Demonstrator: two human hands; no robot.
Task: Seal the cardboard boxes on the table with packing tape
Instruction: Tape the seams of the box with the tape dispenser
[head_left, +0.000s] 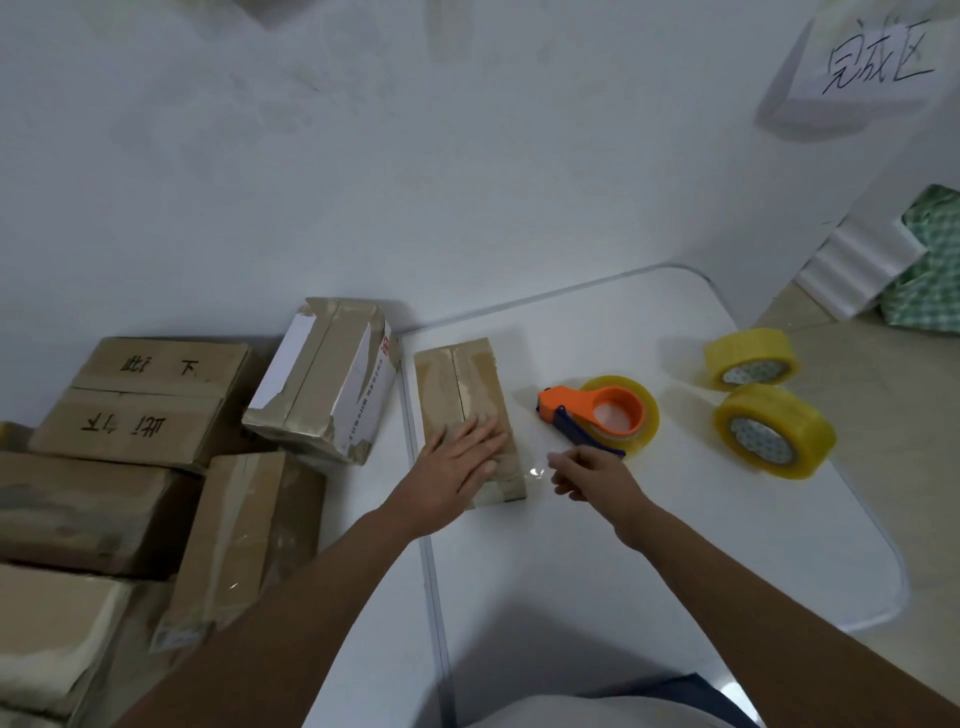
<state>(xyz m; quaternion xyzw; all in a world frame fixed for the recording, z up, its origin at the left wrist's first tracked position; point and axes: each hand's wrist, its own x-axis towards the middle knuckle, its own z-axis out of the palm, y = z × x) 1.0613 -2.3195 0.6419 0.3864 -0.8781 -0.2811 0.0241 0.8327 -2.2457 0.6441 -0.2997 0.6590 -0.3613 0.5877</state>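
On the white table (675, 545) a flat cardboard box (462, 410) lies under the left hand (457, 467), whose straight fingers press its near end. Just right, the right hand (592, 475) pinches clear tape (537, 470) drawn from the orange dispenser (602, 413).

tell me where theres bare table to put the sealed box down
Bare table lies near the front edge, right of the right hand and below the tape dispenser. Another free strip runs along the far edge, behind the box under the left hand. The right side is crowded by two yellow tape rolls; stacked boxes fill the left.
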